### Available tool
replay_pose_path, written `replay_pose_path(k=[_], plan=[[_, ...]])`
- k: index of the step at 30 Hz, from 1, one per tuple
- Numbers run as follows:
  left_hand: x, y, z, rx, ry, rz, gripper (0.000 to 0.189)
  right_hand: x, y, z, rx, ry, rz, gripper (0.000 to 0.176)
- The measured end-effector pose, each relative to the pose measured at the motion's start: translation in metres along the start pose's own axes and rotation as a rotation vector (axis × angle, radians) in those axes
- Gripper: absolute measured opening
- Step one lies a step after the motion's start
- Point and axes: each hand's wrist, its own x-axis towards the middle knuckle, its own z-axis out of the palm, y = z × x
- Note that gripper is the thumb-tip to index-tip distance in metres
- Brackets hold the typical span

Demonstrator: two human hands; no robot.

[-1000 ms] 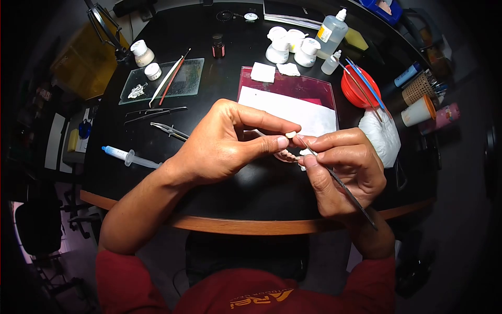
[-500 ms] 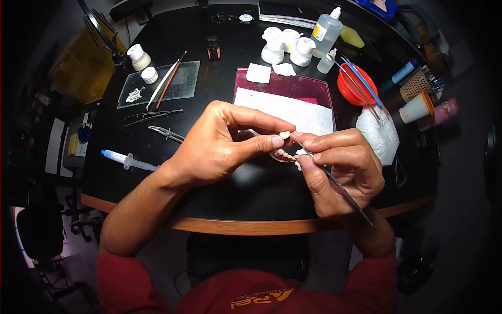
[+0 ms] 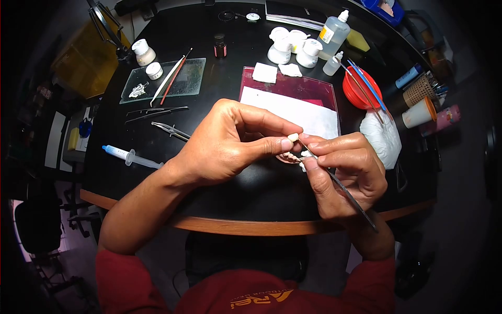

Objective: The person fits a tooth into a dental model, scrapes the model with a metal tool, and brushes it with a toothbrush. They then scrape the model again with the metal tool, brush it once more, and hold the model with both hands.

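Between the thumb and index finger of my left hand (image 3: 235,141) is a small cream-white dental crown (image 3: 293,137). My right hand (image 3: 348,167) grips a slim dark metal dental instrument (image 3: 351,199) like a pen, its thin tip right at the crown. The handle slants down toward my right wrist. Under and behind my fingers, a dental model (image 3: 288,157) with a row of teeth lies on the black table, partly hidden. Small white pieces (image 3: 303,161) show beside it, near my right thumb.
Behind my hands lies a maroon tray (image 3: 327,94) with white paper. White jars (image 3: 280,52), a clear bottle (image 3: 334,34) and a red bowl (image 3: 361,91) stand beyond. At left are a glass slab (image 3: 191,78) with brushes, tweezers (image 3: 157,111) and a syringe (image 3: 130,157).
The whole view has shifted slightly, with the table's things now a little further right. The crown appears slightly turned in my left fingertips. Both hands keep their holds.
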Motion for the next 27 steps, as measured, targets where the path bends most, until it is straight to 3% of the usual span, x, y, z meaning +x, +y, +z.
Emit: replay_pose_path(k=[27], plan=[[-0.0010,-0.0007,0.0013,-0.167,-0.043,-0.079,0.029,0.0005,0.0046,-0.0022,-0.059,-0.003,-0.088,0.021]])
